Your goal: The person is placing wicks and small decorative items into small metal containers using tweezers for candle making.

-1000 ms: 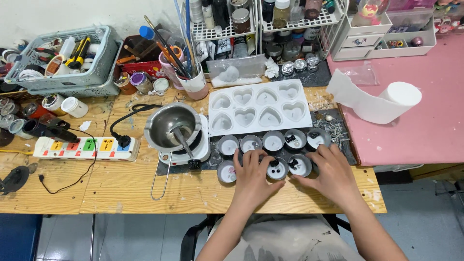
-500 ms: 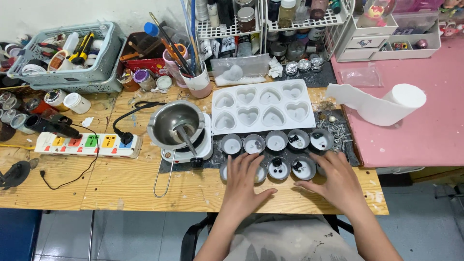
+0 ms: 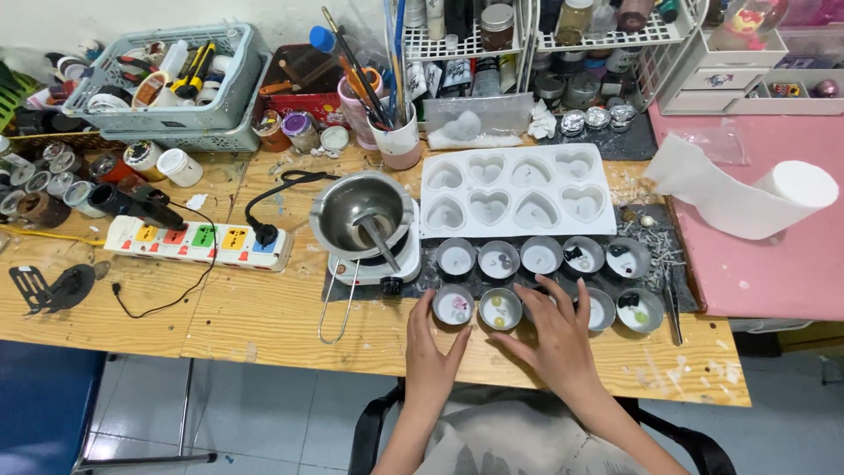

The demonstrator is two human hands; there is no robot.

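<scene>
Left hand (image 3: pixel 432 352): flat on the bench, fingers together, holding nothing, fingertips just short of the near-row tin (image 3: pixel 454 307). Right hand (image 3: pixel 554 332): fingers spread, empty, over the near row's middle. Small round tins: two rows running left-right, beyond both hands. Heart mould tray (image 3: pixel 517 191) behind; melting pot (image 3: pixel 360 215) left. Bench edge close below the wrists.

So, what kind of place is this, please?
Probably a home craft bench for candle making. A white heart-shaped mould, a metal melting pot on a small heater, and rows of small round tins sit by the left hand and right hand.
</scene>
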